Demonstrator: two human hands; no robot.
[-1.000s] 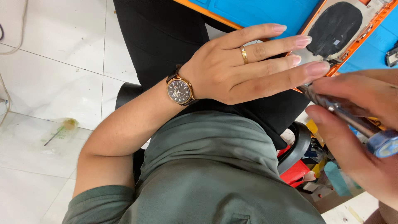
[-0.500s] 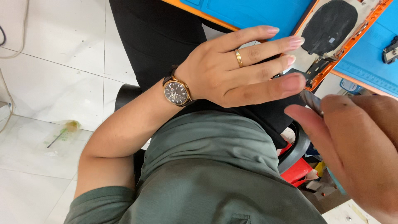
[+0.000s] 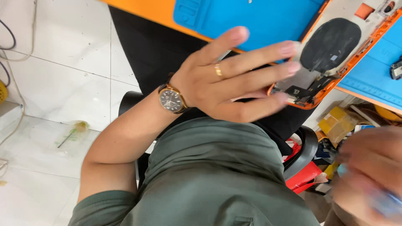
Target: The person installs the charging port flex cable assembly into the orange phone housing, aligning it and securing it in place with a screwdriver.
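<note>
Opened phone housing (image 3: 335, 54) on the mat (image 3: 251, 19), under the left hand's (image 3: 226, 83) fingers (image 3: 268, 54); right hand (image 3: 368, 171) well apart.

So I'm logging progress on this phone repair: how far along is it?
Opened: the orange-framed phone shell lies bare on the blue mat. In hand: left hand steadies it; right hand is blurred, off the phone. Left: shell still open, a loose part lies aside.
</note>
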